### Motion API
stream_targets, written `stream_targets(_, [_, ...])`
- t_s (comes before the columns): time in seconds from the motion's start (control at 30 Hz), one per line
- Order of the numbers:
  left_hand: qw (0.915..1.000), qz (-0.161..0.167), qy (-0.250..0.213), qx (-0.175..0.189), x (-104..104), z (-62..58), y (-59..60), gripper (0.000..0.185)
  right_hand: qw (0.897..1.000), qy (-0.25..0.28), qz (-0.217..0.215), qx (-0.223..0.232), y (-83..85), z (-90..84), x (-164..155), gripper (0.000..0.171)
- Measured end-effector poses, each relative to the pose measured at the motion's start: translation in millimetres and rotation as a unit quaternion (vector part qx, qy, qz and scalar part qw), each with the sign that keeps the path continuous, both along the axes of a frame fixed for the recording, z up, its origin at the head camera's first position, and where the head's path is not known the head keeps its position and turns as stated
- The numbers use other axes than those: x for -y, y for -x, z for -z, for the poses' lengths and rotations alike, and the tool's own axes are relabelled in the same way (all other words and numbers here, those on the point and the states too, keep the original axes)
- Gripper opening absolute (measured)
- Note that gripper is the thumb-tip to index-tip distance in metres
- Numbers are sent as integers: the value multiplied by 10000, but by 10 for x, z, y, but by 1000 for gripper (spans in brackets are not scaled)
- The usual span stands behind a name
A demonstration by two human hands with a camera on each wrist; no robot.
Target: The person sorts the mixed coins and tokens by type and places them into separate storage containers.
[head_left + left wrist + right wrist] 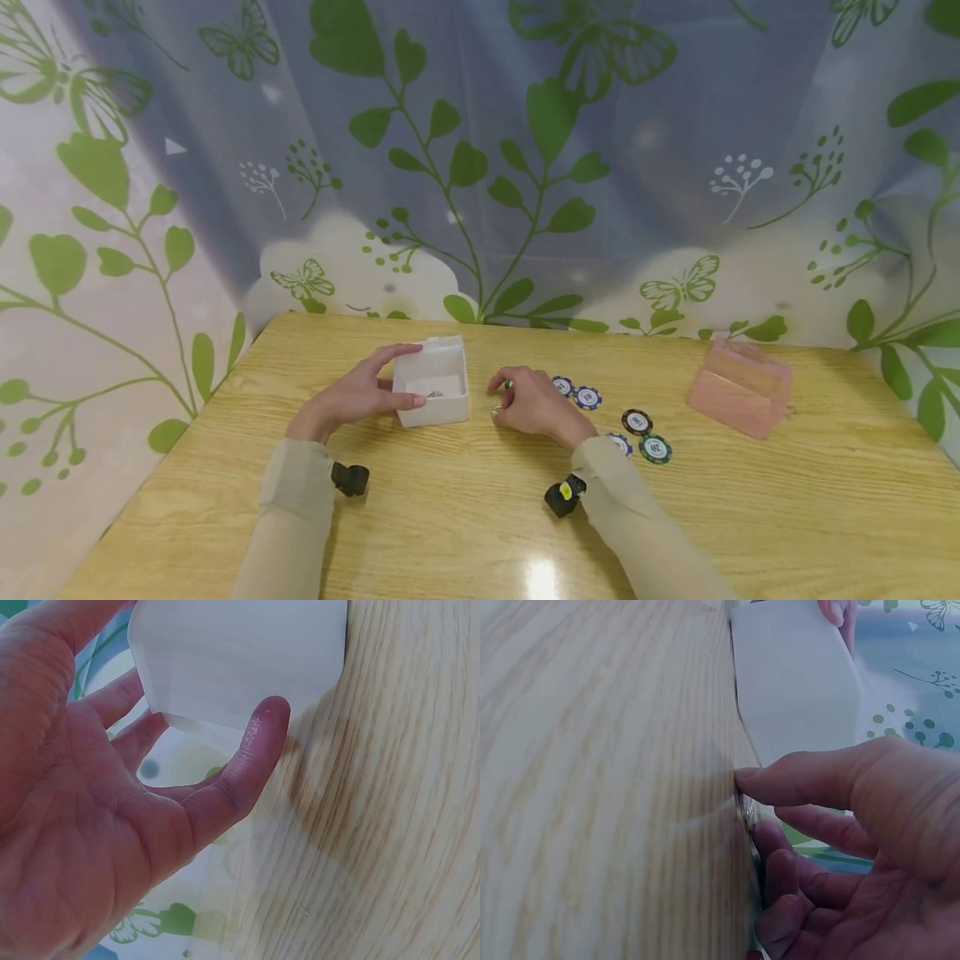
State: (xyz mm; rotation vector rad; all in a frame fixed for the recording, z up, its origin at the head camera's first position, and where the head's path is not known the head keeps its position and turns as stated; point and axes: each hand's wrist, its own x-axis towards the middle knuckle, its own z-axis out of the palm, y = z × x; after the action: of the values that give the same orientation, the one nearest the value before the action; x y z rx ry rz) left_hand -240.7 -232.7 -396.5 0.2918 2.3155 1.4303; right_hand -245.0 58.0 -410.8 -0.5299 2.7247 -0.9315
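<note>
A white open box stands on the table in the head view, its lid raised at the back and a few small metallic bits inside. My left hand grips the box at its left side, thumb at the front and fingers at the back. To the right of the box, my right hand is low over the table. Its thumb and index finger pinch a small shiny piece at the tabletop; its exact kind I cannot tell. Partly hidden under the right hand lies a green-edged chip.
Blue-and-white poker chips lie just beyond the right hand. A black chip and a green chip lie beside the right wrist, with another blue chip. Farther right is a translucent pink case. A patterned curtain hangs behind the table.
</note>
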Motion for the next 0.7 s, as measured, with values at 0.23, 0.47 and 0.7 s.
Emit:
stream_targets(0.23, [10000,-6,49,-24,3,2,14,87,9999,54,80,111,5,-5,25,32])
stream_targets(0.47, [10000,16,-3,-15,8,15,19,87,9998,145,63,104,3,7,20,23])
stream_targets(0.7, [10000,1,28,-17,17,24,9,87,9997,208,67,90,-5,20,-6,10])
